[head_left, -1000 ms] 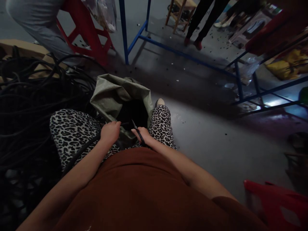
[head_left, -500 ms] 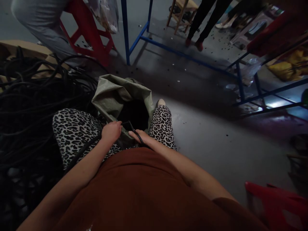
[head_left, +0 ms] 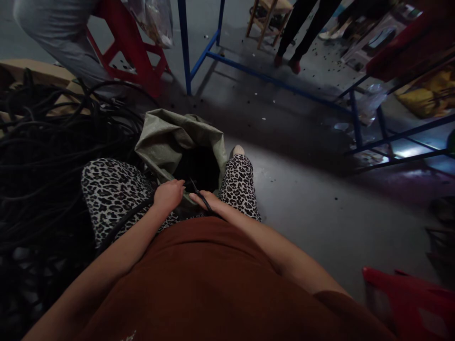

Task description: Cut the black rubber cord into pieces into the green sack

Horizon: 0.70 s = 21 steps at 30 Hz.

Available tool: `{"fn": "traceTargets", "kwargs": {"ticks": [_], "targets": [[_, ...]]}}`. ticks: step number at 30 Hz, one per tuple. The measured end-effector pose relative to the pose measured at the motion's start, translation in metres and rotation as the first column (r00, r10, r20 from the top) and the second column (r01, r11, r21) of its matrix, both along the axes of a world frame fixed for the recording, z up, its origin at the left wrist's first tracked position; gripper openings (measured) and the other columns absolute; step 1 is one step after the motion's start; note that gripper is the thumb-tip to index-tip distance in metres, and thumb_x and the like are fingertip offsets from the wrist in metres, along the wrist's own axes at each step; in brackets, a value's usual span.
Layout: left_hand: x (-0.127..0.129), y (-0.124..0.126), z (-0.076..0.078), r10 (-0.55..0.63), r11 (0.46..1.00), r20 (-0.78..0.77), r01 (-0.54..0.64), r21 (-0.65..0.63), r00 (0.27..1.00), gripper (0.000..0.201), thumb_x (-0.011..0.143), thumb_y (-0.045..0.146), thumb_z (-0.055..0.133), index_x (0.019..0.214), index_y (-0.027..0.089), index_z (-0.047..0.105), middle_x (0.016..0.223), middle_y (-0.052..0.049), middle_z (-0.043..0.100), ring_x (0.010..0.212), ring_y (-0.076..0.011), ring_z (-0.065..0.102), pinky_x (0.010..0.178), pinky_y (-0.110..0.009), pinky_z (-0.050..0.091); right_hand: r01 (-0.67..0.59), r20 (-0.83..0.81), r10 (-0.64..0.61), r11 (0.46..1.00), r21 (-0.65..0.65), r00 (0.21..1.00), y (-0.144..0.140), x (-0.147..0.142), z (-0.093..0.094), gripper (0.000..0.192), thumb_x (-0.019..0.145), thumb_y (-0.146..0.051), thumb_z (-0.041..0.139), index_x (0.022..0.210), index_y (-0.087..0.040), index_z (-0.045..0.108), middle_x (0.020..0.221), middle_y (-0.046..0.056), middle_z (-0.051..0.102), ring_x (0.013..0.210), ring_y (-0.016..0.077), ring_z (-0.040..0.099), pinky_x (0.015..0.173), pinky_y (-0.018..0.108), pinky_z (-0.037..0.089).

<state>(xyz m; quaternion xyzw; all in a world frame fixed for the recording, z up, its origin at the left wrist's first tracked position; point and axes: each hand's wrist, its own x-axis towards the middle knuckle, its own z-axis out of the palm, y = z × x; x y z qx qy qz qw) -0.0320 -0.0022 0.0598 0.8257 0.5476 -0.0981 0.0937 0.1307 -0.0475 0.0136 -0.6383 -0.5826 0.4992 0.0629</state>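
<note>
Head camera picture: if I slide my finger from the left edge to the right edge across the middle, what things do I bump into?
Pile of black cables → left hand → right hand → blue metal frame

grey concrete floor, smooth, dimly lit, with a brighter patch at the far right. standing or lying directly on it:
- green woven sack, mouth open, between the seated person's knees
- heap of black cables, tangled, at the left, just beside the sack
- flat brown cardboard, behind the cables
- red stool, far left
- blue metal frame, upright legs and low rails, running across to the right
- wooden stool, top centre
- red plastic seat, lower right corner
- small pale and dark scraps, scattered near the frame
</note>
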Motion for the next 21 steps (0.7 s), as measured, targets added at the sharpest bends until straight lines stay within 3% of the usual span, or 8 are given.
{"fn": "traceTargets", "kwargs": {"ticks": [11, 21], "targets": [[-0.0002, 0.0004, -0.0014, -0.033, 0.999, 0.046, 0.033, 0.01, 0.998, 0.039, 0.088, 0.032, 0.035, 0.116, 0.02, 0.06, 0.102, -0.011, 0.066, 0.091, -0.0247, 0.062, 0.072, -0.033, 0.045, 0.08, 0.012, -0.081, 0.994, 0.074, 0.997, -0.0029, -0.0003, 0.0047, 0.046, 0.087, -0.058, 0.048, 0.081, -0.016, 0.064, 0.074, 0.005, 0.064, 0.067, 0.017, 0.058, 0.056, 0.022, 0.037], [0.0001, 0.0026, -0.0044, 0.001, 0.999, 0.033, 0.001, -0.035, 0.999, 0.04, 0.087, 0.033, 0.036, 0.117, 0.02, 0.059, 0.106, -0.011, 0.065, 0.095, -0.0244, 0.061, 0.075, -0.033, 0.045, 0.021, 0.078, -0.033, 0.988, 0.153, 0.996, -0.0044, 0.0017, 0.0071, 0.042, 0.086, -0.053, 0.054, 0.08, -0.013, 0.067, 0.072, 0.006, 0.064, 0.067, 0.0177, 0.058, 0.056, 0.023, 0.035]]}}
